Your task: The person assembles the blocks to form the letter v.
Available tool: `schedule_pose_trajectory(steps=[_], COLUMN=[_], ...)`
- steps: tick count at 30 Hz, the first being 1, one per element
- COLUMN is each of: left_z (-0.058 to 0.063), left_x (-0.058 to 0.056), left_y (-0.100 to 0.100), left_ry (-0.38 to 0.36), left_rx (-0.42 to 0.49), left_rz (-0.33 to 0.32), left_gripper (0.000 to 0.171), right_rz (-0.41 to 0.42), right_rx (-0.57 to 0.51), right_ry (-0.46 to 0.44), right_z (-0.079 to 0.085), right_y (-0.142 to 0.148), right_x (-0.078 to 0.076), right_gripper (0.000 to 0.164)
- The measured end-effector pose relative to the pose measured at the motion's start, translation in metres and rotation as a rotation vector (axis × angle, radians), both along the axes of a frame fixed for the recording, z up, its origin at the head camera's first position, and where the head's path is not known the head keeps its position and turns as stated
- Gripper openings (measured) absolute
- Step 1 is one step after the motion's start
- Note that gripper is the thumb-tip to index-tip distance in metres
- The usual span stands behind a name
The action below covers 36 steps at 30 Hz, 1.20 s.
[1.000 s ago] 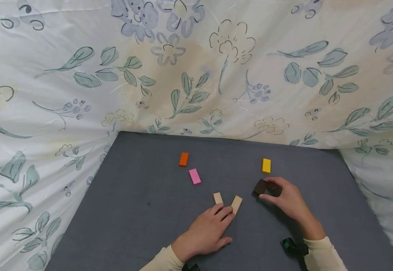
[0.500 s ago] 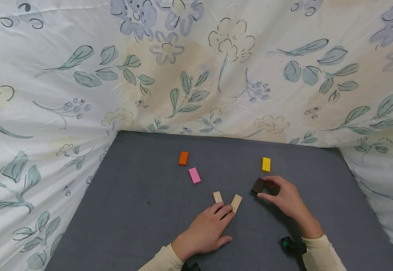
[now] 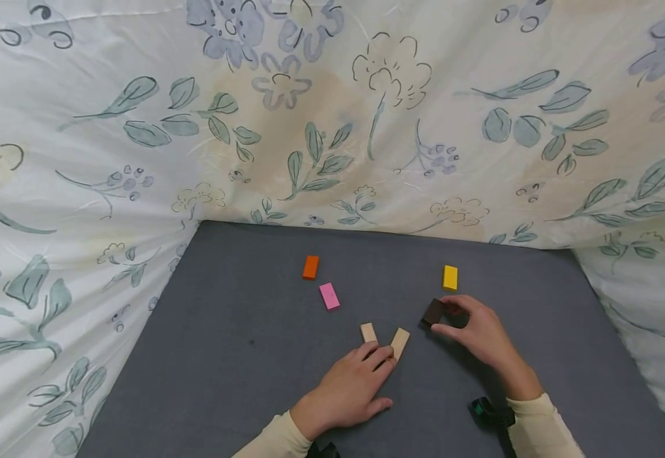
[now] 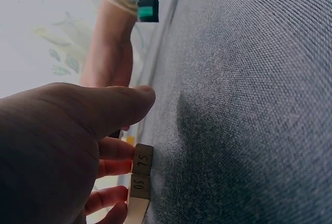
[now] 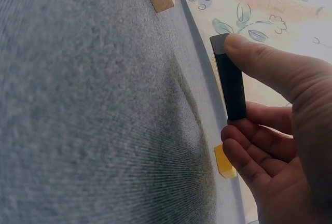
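My right hand [image 3: 483, 331] pinches a small dark brown block [image 3: 433, 312] between thumb and fingertips. In the right wrist view the block [image 5: 232, 81] spans from the thumb tip to the fingers, above the cloth. My left hand [image 3: 348, 388] lies palm down with extended fingers, its fingertips touching two light wooden blocks. One wooden block [image 3: 369, 333] is on the left, the other [image 3: 400, 342] on the right, and they spread apart in a V. Dark numbers mark their near ends [image 4: 141, 160] in the left wrist view. The fingers cover part of both.
An orange block [image 3: 310, 268] and a pink block [image 3: 329, 296] lie farther back on the left. Behind the right hand is a yellow block [image 3: 450, 278]. The grey cloth surface [image 3: 240, 381] meets a hanging floral fabric [image 3: 309, 159] at its back and sides.
My right hand has shifted slightly left and away from me, carrying the dark brown block. The left hand and the wooden blocks have stayed in place.
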<state>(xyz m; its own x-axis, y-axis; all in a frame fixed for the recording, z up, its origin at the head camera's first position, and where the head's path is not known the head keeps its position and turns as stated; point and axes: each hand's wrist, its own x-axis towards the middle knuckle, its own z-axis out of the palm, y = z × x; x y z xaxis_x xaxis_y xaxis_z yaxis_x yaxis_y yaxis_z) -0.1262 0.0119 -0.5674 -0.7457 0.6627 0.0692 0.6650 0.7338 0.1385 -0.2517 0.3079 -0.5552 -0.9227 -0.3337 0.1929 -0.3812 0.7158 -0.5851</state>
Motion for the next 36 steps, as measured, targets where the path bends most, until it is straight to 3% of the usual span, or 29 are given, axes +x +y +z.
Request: schedule_pose_trajectory(steps=[21, 36], left_z=[-0.004, -0.005], left_x=[0.001, 0.009], left_y=[0.001, -0.007], left_ry=[0.009, 0.007], left_rx=[-0.002, -0.003], left_rz=[0.0, -0.019], left_gripper=[0.064, 0.064], right_rz=[0.031, 0.025], right_rx=[0.0, -0.009], right_ry=[-0.026, -0.004], right_z=[-0.005, -0.011], right_y=[-0.009, -0.025], right_x=[-0.004, 0.011], right_gripper=[0.063, 0.061])
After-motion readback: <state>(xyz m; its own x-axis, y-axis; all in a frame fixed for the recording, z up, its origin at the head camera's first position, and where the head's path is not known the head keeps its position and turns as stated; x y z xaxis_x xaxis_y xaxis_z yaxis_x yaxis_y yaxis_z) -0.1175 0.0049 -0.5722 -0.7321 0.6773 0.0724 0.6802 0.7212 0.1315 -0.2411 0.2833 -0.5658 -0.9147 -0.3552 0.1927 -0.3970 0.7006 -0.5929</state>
